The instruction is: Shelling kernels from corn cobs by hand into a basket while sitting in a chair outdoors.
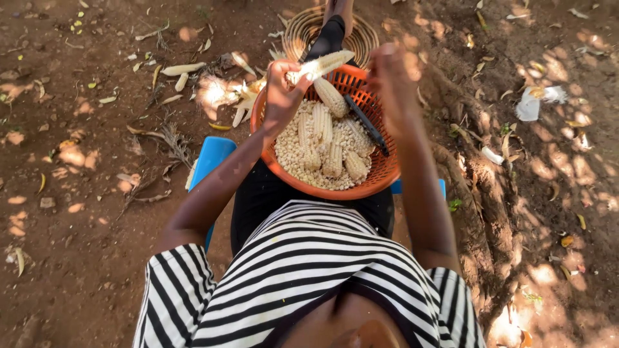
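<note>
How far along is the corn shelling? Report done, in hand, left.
Done: loose kernels cover the bottom of the orange basket. In hand: the left hand grips a partly stripped cob; the right hand is raised beside it. Left: several cobs lie in the basket.

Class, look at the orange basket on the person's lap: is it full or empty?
Partly full: the orange basket holds loose maize kernels and several cobs.

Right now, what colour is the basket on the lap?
Orange, a slotted plastic basket; the head view shows it best.
</note>
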